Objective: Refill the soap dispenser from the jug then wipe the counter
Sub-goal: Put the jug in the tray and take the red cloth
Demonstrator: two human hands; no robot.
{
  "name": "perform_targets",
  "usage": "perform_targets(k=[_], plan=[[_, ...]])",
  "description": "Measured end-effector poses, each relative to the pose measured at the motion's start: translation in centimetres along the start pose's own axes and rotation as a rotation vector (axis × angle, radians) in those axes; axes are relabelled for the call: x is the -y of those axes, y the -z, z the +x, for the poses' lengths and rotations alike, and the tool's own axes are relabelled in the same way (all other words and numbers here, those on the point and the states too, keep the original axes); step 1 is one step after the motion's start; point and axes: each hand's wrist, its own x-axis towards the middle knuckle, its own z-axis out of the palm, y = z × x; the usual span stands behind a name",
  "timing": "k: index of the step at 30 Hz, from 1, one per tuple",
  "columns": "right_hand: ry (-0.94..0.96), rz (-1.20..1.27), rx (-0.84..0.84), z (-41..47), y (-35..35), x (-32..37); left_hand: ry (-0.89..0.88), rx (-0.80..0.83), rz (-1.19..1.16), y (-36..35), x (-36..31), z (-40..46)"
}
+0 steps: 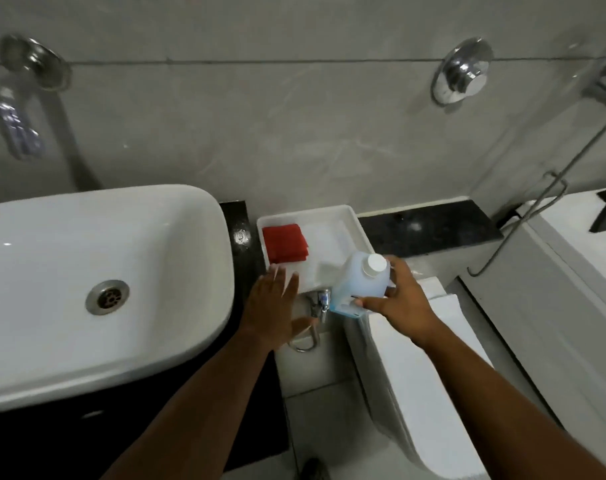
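Observation:
My right hand (400, 301) grips a translucent jug (358, 287) of pale blue soap with a white cap, held just off the near right corner of a white tray (350, 216). A folded red cloth (285, 243) lies in the tray's left half. My left hand (273, 308) is open with straight fingers, its fingertips at the tray's near left edge. The tray sits on a black stone counter (429, 226). No soap dispenser shows in this view.
A large white basin (97, 289) with a metal drain fills the left. A chrome valve and hose (317, 313) hang below the tray. A white toilet cistern (415, 372) stands at lower right. Chrome wall fittings (462, 72) are on the grey tiles behind.

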Motion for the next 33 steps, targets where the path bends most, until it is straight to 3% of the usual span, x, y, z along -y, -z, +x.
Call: perform_targets(k=[9, 15, 20, 26, 29, 33], plan=[[-0.023, -0.125, 0.041, 16.6, -0.2, -5.2, 0.130, -0.049, -0.075, -3.2, 1.0, 3.0], [-0.055, -0.156, 0.131, 21.3, -1.2, -8.3, 0.137, -0.054, -0.077, -3.4, 1.1, 3.0], [-0.001, -0.074, 0.274, 22.1, -0.9, -6.9, 0.126, -0.044, -0.077, -3.5, 1.1, 3.1], [-0.096, -0.126, -0.229, 20.0, -6.6, -5.6, 0.132, -0.010, -0.067, -3.0, 1.1, 3.0], [-0.110, -0.146, -0.294, 21.0, -7.2, -5.7, 0.145, -0.003, -0.058, -3.2, 1.1, 3.2], [-0.082, -0.188, -0.241, 23.6, -5.6, -5.7, 0.139, -0.025, -0.075, -3.3, 1.2, 3.2]])
